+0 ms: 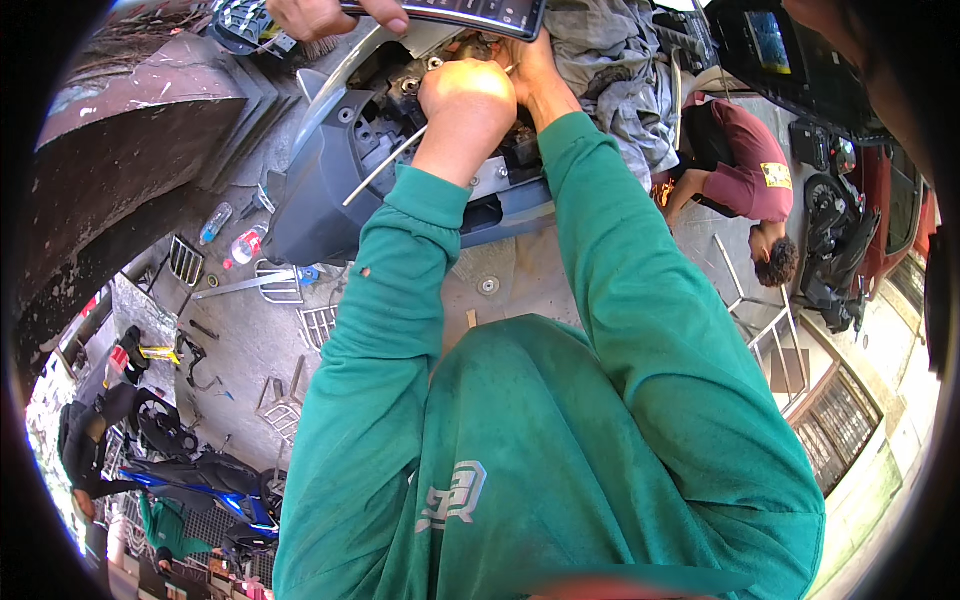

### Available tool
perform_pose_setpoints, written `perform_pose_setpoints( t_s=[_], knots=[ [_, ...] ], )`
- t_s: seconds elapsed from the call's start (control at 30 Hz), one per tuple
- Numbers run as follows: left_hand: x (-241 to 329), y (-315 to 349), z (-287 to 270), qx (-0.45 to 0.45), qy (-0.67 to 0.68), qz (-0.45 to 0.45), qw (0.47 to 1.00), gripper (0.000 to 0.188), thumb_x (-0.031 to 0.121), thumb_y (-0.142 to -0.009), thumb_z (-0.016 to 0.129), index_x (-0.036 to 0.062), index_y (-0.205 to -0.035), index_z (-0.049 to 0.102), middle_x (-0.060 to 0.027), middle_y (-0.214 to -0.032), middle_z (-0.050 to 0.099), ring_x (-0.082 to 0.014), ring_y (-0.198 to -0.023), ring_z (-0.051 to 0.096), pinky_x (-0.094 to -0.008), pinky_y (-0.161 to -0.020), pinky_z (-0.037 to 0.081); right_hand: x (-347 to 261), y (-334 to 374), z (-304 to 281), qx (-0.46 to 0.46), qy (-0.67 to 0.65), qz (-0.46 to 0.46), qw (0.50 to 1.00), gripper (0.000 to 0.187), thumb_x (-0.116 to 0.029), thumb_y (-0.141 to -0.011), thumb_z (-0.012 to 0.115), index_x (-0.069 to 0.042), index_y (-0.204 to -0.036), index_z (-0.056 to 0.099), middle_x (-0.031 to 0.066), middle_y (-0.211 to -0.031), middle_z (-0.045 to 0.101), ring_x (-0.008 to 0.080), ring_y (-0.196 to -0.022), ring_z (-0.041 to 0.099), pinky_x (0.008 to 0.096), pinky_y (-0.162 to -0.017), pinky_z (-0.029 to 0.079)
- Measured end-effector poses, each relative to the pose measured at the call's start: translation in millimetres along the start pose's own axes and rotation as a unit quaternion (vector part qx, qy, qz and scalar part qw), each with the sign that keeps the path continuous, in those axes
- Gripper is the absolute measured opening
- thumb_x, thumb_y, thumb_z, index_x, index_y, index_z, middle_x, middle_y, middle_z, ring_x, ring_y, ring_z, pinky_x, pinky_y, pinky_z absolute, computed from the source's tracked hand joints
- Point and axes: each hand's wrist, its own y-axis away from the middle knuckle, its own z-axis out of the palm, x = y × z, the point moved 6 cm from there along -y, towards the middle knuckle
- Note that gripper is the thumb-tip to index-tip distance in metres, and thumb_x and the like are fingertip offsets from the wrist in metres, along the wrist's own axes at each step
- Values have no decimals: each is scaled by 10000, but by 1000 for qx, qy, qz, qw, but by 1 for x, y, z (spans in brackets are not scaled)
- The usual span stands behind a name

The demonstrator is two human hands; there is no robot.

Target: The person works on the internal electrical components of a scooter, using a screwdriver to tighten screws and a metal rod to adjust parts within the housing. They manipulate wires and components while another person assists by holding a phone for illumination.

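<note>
A green sweatshirt (520, 430) fills the lower middle of the frame, its two sleeves running up toward the top centre. Ahead of them, across the upper centre, lies a partly stripped motorcycle body (320, 205), with smooth grey outer panels around exposed metal parts. A crumpled grey cloth (615, 75) is spread just beside it, right of the top centre. In the upper right, a co-worker in a maroon shirt (745, 160) bends low with head down. A blue-and-black motorcycle (205, 480) is parked at the lower left.

The wearer's two hands are together over the exposed parts, near the top centre. The left hand (468, 95) is curled into a fist, with bright light on its back. The right hand (537, 72) is close against its right side, with the fingers mostly hidden, so what it grips cannot be told. At the top edge, a smartphone (470, 14) with a lit screen sits just above both hands; another person's hand (318, 14) is at its left end. A thin pale rod (385, 166) slants from the grey panel up to the left fist; whether the fist is clamped on it cannot be told. A clear plastic bottle (215, 223) lies on the ground left of the motorcycle body.
</note>
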Motion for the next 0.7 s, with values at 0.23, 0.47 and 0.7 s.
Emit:
perform_pose_setpoints(
  t_s=[0.23, 0.47, 0.7],
  knots=[
    [-1, 0, 1, 53, -23, 24, 998, 286, 206, -919, 596, 131, -1116, 789, -112, -1156, 766, -279, -1091, 736, -400, -891, 586, 7, 12, 7, 47, 44, 166, 984, 968, -901, -883, 250, -101, -1269, 635, 172, -975, 716, 324, -734, 649, 456, -591, 538],
    [2, 4, 3, 134, -30, 47, 989, 226, 193, -863, 628, 104, -965, 809, -132, -985, 785, -298, -949, 766, -408, -784, 605, 7, 18, 11, 30, 32, 204, 978, 1020, -966, -808, 272, -104, -1243, 602, 130, -831, 669, 258, -533, 533, 351, -400, 392],
    [3, 8, 3, 82, -29, 60, 994, 345, 245, -932, 530, 84, -1112, 777, -190, -1148, 747, -363, -1089, 719, -442, -932, 566, 4, 11, 1, 98, 32, 112, 988, 783, -844, -921, 277, -174, -977, 679, 56, -757, 662, 223, -564, 577, 347, -405, 414]
  ],
)
